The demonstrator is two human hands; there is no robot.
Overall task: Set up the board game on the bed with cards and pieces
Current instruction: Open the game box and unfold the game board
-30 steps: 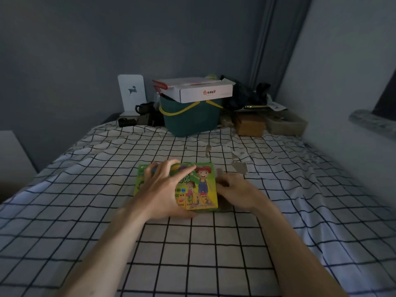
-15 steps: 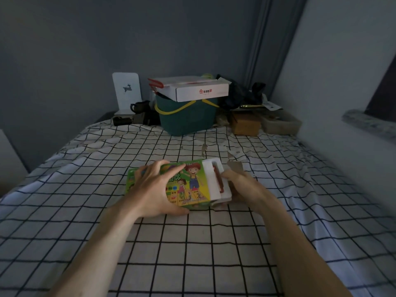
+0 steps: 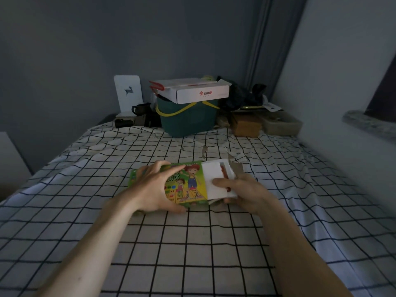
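Note:
A green and yellow game box (image 3: pixel 189 184) with cartoon children on its lid lies on the checked bed sheet (image 3: pixel 192 243). My left hand (image 3: pixel 154 189) grips the box from above, fingers spread over its left half. A white inner tray (image 3: pixel 216 181) sticks out of the box's right end, with something red in a slot. My right hand (image 3: pixel 242 192) holds this tray, thumb on top and fingers beneath it. The box's torn cardboard flap (image 3: pixel 236 167) stands open behind the tray.
At the far end of the bed stand a dark green bucket (image 3: pixel 188 118) with a white carton (image 3: pixel 192 91) on top, a brown box (image 3: pixel 246 125), a white stand (image 3: pixel 128 93) and dark clutter. Paper scraps (image 3: pixel 204 151) lie beyond the box. A wall runs along the right.
My right hand has drawn the white tray out of the box's right end; a second ago the box was closed. My left hand has kept its hold on the box.

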